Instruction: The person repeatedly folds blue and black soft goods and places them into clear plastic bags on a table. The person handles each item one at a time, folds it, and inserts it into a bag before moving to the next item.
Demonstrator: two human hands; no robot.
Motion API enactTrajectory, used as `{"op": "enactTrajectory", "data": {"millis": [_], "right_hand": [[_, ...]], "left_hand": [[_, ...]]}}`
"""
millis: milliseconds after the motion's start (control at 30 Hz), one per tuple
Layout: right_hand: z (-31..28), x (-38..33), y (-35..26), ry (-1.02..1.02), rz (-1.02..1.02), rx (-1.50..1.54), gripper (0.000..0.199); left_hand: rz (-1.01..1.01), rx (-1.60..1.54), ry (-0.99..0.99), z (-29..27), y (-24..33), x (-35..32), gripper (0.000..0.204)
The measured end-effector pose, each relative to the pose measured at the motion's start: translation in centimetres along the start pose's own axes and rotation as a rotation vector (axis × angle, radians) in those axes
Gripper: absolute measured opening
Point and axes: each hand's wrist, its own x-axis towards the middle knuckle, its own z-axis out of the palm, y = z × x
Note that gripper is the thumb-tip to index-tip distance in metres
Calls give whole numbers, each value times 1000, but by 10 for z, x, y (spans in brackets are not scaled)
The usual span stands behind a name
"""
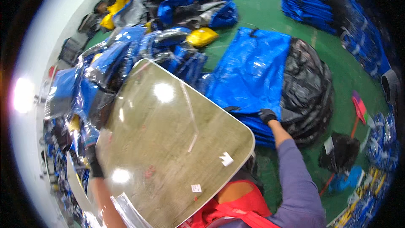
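Note:
My right hand [266, 116], in a dark glove, grips the near edge of the top blue plastic sheet [251, 76] on a stack to the right of the table. The sheet joins a wrinkled black part [306, 88] that spreads to the right. My left hand [93, 162], also dark-gloved and smeared by motion, is at the left edge of the table [147, 118], close to a clear plastic wrapper [89, 133]; its fingers do not show clearly. On the glossy brown tabletop lie a torn white paper scrap [226, 158] and a small white label [196, 188].
Plastic-wrapped blue packs [114, 63] crowd the table's far left side. Beyond lie blue, black and yellow bundles [198, 10] on the green floor [253, 0]. A tall blue stack [303, 0] stands far right. A long-handled pink tool [358, 105] and a black bag [338, 152] lie right.

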Motion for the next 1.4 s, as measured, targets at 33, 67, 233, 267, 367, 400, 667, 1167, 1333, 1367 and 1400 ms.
{"op": "enactTrajectory", "data": {"millis": [33,67,233,267,367,400,667,1167,1333,1367,1400], "right_hand": [[-17,15,-4,156,261,42,38],[-48,22,-5,522,192,149,33],[-249,-47,-104,1154,-100,600,45],[-279,-89,-131,1186,-433,641,50],[-317,-236,-218,807,-899,560,54],[-311,-287,-243,650,-941,458,55],[-68,-467,-335,-183,-1621,-482,45],[-167,-430,-277,649,-625,-366,29],[-176,-343,-184,874,187,-220,57],[-166,-333,-176,681,332,-80,55],[-161,-328,-170,780,278,-85,54]], "left_hand": [[135,47,-140,44,43,-17,51],[269,57,-290,88,84,-36,52],[832,-714,-905,206,212,-139,51],[584,-866,-937,208,213,-145,50],[-210,-1184,-859,175,175,-131,46],[-346,-1341,-926,155,151,-117,44],[49,-1783,-991,-77,-38,-55,76],[-690,-852,-560,23,-189,-185,55],[-306,121,-162,55,-174,-173,47],[-520,-270,-250,57,-170,-172,44],[-730,-683,-397,56,-166,-169,41]]}}
